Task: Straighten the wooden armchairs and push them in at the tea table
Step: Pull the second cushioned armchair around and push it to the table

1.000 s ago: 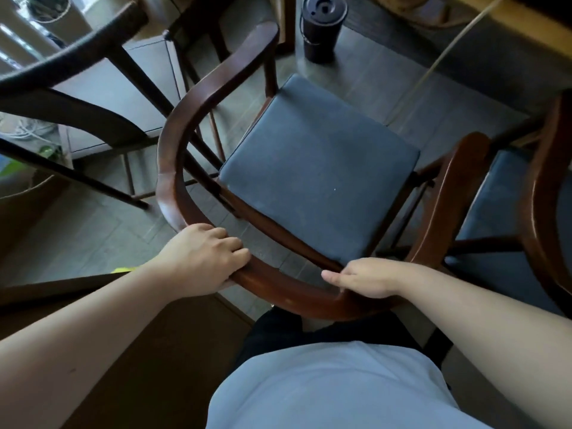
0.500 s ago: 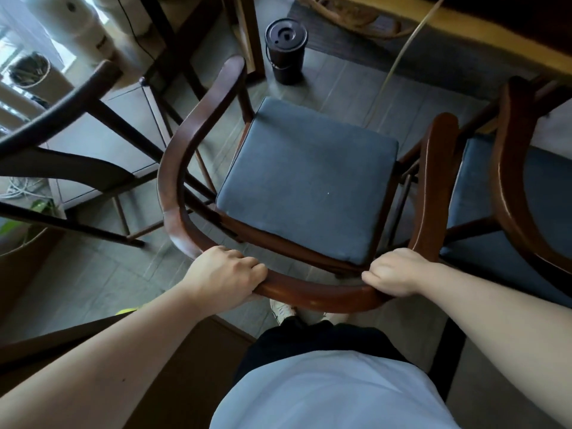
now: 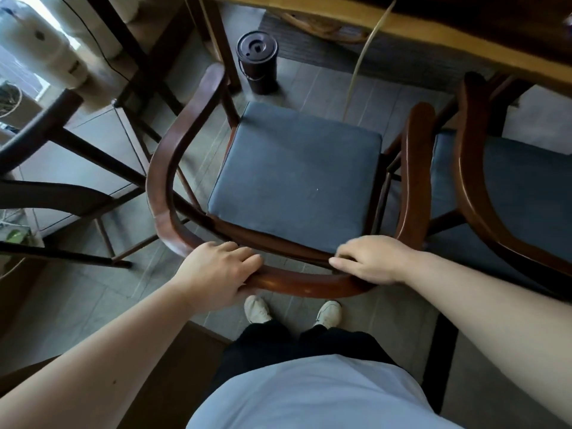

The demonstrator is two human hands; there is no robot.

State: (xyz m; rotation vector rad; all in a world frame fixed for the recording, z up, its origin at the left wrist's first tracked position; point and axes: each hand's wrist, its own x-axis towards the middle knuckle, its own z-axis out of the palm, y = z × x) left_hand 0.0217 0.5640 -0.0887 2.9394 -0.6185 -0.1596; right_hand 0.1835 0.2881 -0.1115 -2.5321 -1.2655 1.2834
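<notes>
Wooden chair [image 3: 278, 187] now sits squarer and farther in toward the bench [image 3: 464, 54]; left hand [image 3: 216, 270] and right hand [image 3: 368, 258] loosen, fingers flattening on its near rail (push nearly finished, I judge).

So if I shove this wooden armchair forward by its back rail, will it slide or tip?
Probably slide: the armchair looks rigid and solid, on smooth floor tiles. With the left hand and right hand high on the rail, hard pushes might rock it forward.

Reddish-brown armchair [image 3: 161, 193], slate-blue seat cushion [image 3: 294, 181], black canister [image 3: 257, 61], white shoes [image 3: 257, 309]
</notes>
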